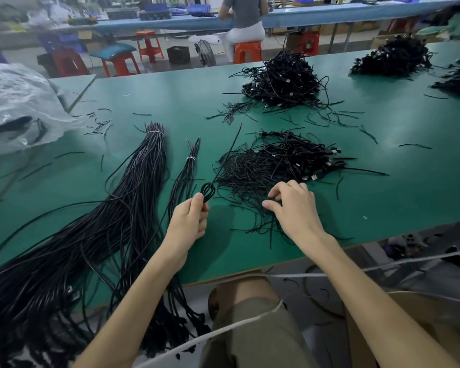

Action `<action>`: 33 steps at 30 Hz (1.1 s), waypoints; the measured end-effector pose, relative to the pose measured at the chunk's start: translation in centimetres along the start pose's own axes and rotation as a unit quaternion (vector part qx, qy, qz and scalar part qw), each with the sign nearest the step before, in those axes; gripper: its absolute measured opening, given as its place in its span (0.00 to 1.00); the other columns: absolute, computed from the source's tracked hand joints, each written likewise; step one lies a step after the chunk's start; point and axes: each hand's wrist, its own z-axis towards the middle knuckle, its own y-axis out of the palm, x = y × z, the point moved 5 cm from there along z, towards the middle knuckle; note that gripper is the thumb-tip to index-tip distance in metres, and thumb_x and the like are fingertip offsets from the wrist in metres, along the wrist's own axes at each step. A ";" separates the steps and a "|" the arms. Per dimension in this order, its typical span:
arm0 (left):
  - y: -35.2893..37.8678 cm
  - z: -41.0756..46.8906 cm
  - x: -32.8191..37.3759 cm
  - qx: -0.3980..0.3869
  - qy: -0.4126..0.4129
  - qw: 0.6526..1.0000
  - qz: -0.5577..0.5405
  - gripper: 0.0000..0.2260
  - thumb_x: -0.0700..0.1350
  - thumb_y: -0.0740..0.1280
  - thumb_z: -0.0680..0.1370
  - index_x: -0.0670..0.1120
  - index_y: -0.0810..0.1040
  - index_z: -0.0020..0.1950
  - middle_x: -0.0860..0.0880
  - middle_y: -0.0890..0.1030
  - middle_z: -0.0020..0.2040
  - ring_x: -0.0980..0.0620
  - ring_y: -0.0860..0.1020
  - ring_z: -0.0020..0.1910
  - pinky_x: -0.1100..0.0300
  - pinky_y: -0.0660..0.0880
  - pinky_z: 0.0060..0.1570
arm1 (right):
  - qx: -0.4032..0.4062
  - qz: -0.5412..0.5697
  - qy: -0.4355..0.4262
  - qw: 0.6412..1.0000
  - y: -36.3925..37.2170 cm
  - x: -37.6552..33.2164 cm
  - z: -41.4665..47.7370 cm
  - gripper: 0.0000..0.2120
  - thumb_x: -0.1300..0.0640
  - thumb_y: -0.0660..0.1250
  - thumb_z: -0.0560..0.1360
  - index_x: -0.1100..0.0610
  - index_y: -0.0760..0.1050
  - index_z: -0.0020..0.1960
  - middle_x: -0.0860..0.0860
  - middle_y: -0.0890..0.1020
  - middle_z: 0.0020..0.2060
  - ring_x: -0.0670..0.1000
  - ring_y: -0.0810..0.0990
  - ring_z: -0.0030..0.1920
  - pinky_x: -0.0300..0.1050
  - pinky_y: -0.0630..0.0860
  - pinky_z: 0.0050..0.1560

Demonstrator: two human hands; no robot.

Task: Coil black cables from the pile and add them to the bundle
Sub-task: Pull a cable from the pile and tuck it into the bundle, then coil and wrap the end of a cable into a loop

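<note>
My left hand [190, 219] grips a thin black cable [207, 191], looped into a small coil above my fingers, with one end sticking up and away over the green table [149, 94]. My right hand [294, 205] reaches with curled fingers into the near edge of a flat pile of short black cables [276, 160]; whether it pinches a strand I cannot tell. A large bundle of long black cables [133, 187], tied with a white band near its far end, lies to the left. A smaller tied bundle [187, 166] lies between it and the pile.
Further cable piles sit at the back middle [282, 78] and back right [393, 58]. A clear plastic bag [16, 104] lies at the far left. Loose cable scraps dot the table. A person sits on an orange stool [247, 50] at another bench behind.
</note>
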 end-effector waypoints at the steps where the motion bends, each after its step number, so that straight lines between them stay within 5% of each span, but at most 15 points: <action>1: 0.0 0.0 0.0 0.000 0.000 1.000 -0.003 0.17 0.51 0.54 0.88 0.43 0.71 0.45 0.56 0.62 0.29 0.54 0.58 0.27 0.59 0.56 0.28 | 0.002 -0.003 0.001 1.000 0.1 -0.2 0.0 0.11 0.49 0.71 0.79 0.55 0.79 0.57 0.52 0.79 0.54 0.55 0.72 0.59 0.52 0.69 0.61; 16: 0.2 -0.1 0.1 -0.007 0.004 1.000 -0.010 0.17 0.51 0.54 0.88 0.42 0.71 0.46 0.54 0.62 0.30 0.54 0.58 0.27 0.56 0.55 0.29 | -0.005 -0.003 -0.004 1.000 0.0 -1.0 -0.7 0.04 0.54 0.72 0.79 0.53 0.80 0.46 0.49 0.80 0.44 0.54 0.74 0.54 0.50 0.73 0.57; 27: 0.4 -0.4 0.3 -0.007 0.007 1.000 -0.002 0.18 0.52 0.54 0.88 0.43 0.72 0.45 0.56 0.63 0.29 0.55 0.59 0.27 0.57 0.55 0.30 | 0.094 0.103 -0.032 0.990 -1.0 -1.5 -0.9 0.04 0.56 0.68 0.81 0.52 0.77 0.47 0.45 0.78 0.44 0.50 0.73 0.52 0.43 0.59 0.56; 33: 0.4 -0.7 0.7 -0.003 0.010 1.000 0.003 0.18 0.50 0.54 0.88 0.43 0.73 0.44 0.55 0.62 0.30 0.53 0.58 0.28 0.51 0.53 0.34 | 0.143 0.236 -0.051 0.960 -1.9 -2.8 -0.9 0.03 0.56 0.67 0.82 0.53 0.74 0.50 0.45 0.80 0.41 0.48 0.76 0.45 0.51 0.72 0.56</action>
